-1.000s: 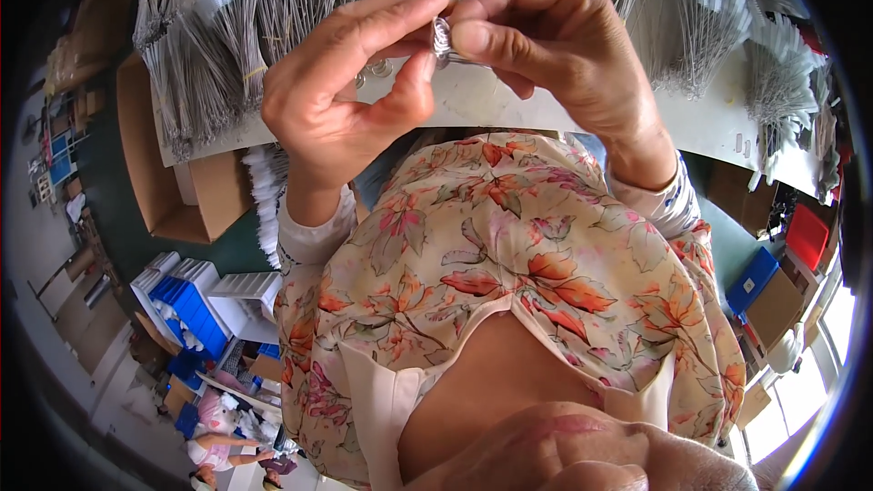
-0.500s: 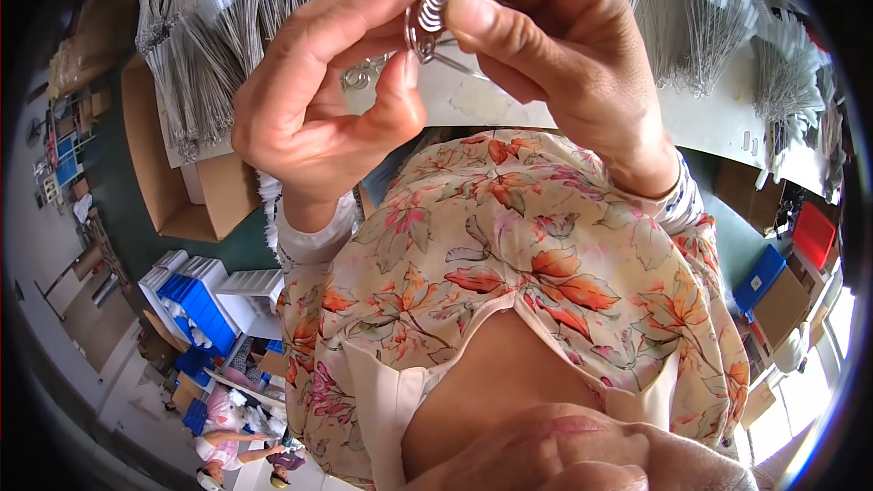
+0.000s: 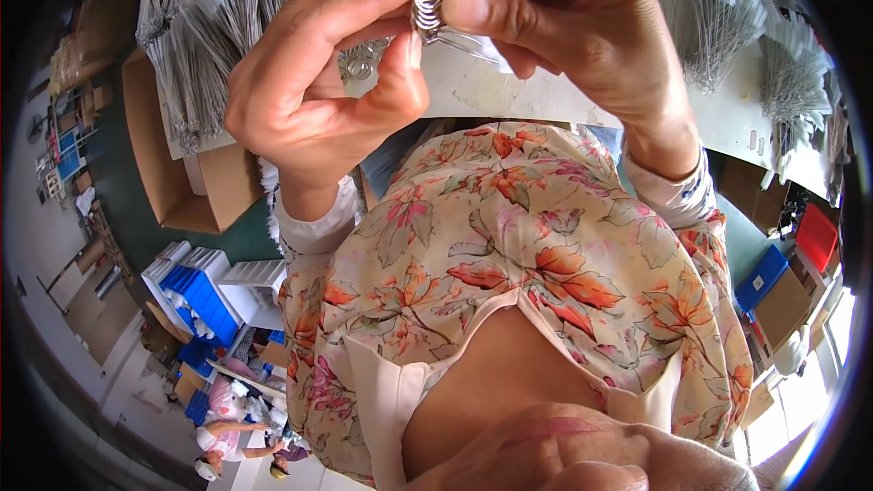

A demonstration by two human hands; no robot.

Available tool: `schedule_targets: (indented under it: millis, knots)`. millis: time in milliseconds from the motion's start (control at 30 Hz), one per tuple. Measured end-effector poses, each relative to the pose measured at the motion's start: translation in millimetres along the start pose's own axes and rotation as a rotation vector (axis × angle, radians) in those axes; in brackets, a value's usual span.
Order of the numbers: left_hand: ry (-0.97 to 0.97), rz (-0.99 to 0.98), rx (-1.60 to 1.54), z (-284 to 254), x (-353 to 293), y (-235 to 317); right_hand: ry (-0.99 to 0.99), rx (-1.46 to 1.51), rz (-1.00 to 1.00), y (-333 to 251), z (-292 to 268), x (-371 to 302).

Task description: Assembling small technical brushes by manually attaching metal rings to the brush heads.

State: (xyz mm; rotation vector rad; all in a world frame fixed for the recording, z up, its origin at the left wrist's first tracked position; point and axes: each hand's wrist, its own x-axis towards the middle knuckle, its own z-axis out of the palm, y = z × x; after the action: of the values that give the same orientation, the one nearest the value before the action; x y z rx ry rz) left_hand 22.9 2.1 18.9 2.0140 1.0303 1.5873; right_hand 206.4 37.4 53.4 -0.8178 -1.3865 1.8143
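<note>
Both hands are raised close to the camera over a worktable [image 3: 546,95]. My left hand [image 3: 318,91] and my right hand [image 3: 564,27] pinch between them a small bunch of silver metal rings [image 3: 426,9] with a thin wire piece sticking out to the right. The fingertips of both hands meet on the rings. Rows of white-tipped wire bundles [image 3: 227,9] lie fanned across the table behind the hands. A few loose rings [image 3: 359,64] rest on the table under my left thumb.
A brown cardboard box [image 3: 177,173] stands at the table's left. Blue and white crates [image 3: 200,291] sit on the floor at lower left, near another person [image 3: 232,441] in pink. Blue and red bins [image 3: 791,255] are at the right. More wire bundles [image 3: 782,73] lie right.
Both hands have risen nearer the camera and look larger. The rings have moved up and right in view, still pinched between the fingertips.
</note>
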Motion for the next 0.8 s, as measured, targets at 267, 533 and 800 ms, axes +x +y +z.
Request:
schedule_targets:
  millis: [267,533,800]
  knots:
    - [-0.102,-0.019,-0.055,-3,3,5,-0.101,0.073,0.119,2,-6,0]
    - [-0.061,-0.170,-0.101,3,1,12,0.042,-0.078,-0.014,8,4,-9]
    - [-0.003,-0.185,-0.104,7,0,9,-0.067,-0.053,0.112,8,-6,0]
